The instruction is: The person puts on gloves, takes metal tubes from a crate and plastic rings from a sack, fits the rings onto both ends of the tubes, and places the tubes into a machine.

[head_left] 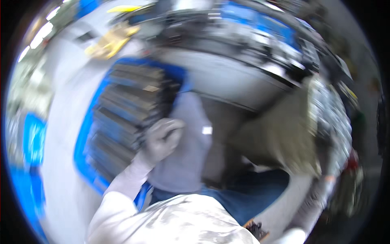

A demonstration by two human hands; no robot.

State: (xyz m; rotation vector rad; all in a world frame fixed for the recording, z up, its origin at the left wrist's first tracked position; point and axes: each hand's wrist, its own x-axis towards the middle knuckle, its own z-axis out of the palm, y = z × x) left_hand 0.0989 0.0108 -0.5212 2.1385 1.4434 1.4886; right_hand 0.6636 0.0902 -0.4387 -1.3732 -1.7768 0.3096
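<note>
**A:** What are the hands doing?

**B:** The view is blurred. The left hand (162, 138), in a pale grey glove, reaches forward with its fingers curled against the near edge of a stack of dark grey flat slabs (126, 110). It touches the stack, but I cannot tell whether it grips anything.

**A:** Where does that stack sit?

**B:** It fills a bright blue plastic crate (83, 138), directly ahead of and to the left of the left hand.

**A:** And the right hand?

**B:** The right hand (321, 195), also gloved, is low at the far right. It is raised beside a large olive-brown sheet of limp material (280, 134). Blur hides the fingers, so I cannot tell if it is open or closed.

**A:** Anything between the hands?

**B:** A grey cloth-like surface (189, 142) lies just right of the left hand, and blue trousers (243, 195) show below it.
</note>
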